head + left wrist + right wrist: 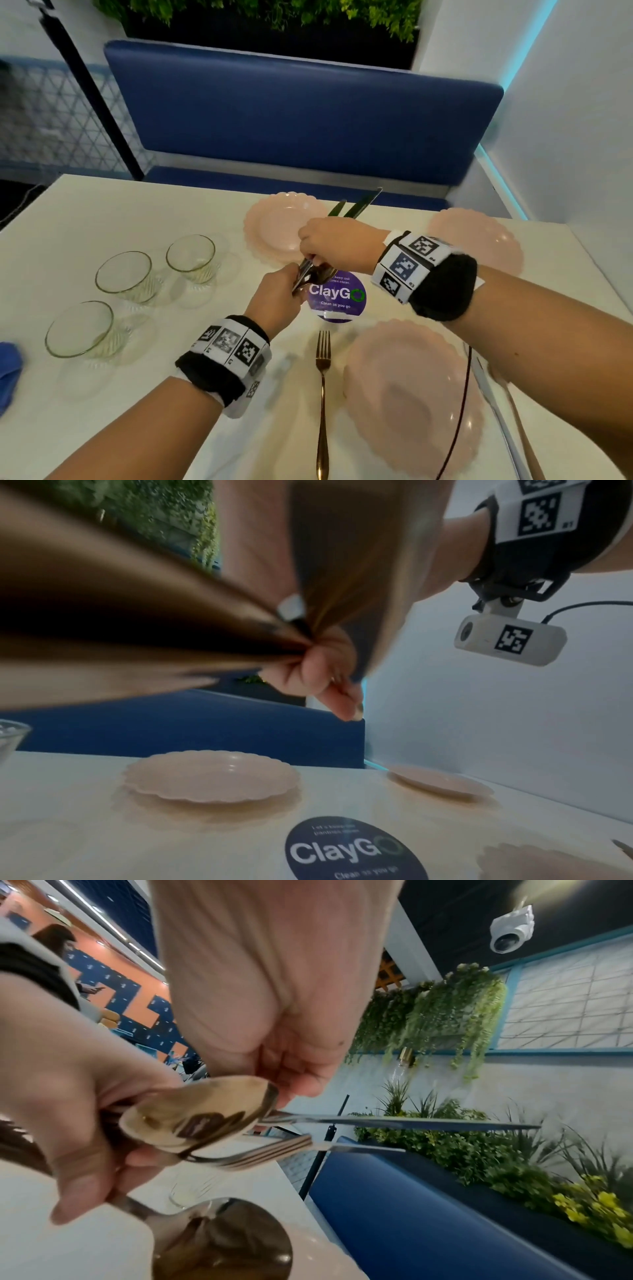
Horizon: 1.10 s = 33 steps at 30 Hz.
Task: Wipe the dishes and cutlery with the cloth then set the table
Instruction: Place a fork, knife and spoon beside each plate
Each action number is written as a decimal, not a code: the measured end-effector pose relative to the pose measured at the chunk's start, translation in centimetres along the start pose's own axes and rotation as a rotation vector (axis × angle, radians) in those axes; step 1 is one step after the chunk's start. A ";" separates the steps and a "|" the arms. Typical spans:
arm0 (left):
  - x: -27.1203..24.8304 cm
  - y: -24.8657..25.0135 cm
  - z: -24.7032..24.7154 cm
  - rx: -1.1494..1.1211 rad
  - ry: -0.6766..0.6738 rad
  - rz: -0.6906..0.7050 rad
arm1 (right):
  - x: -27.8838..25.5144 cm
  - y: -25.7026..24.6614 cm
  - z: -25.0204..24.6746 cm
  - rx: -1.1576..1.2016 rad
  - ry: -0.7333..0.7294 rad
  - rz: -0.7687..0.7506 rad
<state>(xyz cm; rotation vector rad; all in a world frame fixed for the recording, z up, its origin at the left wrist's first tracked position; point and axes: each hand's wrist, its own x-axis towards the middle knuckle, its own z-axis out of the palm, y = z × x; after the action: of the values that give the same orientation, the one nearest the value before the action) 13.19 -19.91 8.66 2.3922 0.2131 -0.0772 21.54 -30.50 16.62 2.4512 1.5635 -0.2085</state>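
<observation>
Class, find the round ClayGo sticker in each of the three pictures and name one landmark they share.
Head: ClayGo sticker at table centre, just beyond the hands.
Left wrist: sticker at bottom centre, on the table.
Right wrist: not in view.
Shared landmark: the blue bench behind the table.

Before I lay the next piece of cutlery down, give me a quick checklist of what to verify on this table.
1. Cutlery bundle held firmly: ok, left hand and right hand both grip the metal cutlery bundle above the white table.
2. Near setting started: ok, gold fork lies left of the near scalloped pink plate.
3. Far pink plate has cutlery beside it: not ok.
4. Right pink plate has cutlery: cannot tell, the arm covers part.
5. Three clear glass cups placed at settings: not ok, grouped at left.
</observation>
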 end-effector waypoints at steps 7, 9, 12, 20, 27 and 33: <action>2.4 -4.1 -5.1 -0.087 0.001 -0.092 | 1.3 3.7 -5.4 -0.022 0.091 0.233; 3.5 -5.3 -7.4 -0.123 0.018 -0.133 | 2.1 4.9 -6.7 0.112 0.194 0.407; 5.3 -6.7 -11.1 -0.248 0.058 -0.192 | 4.7 6.1 -6.6 0.411 0.457 0.651; 10.1 -9.3 -19.9 -0.543 0.161 -0.219 | 19.2 4.6 1.4 1.096 0.375 1.018; 13.4 -11.0 -22.7 -0.565 0.173 -0.214 | 28.9 2.3 6.5 1.129 0.141 0.998; 15.1 -12.0 -22.7 -0.554 0.150 -0.220 | 31.8 2.4 8.9 0.979 -0.018 0.928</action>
<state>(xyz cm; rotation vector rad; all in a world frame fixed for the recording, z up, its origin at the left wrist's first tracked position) 25.87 6.08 15.68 1.8162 0.4994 0.0546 37.17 -6.07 0.69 3.5271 0.0919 -0.9670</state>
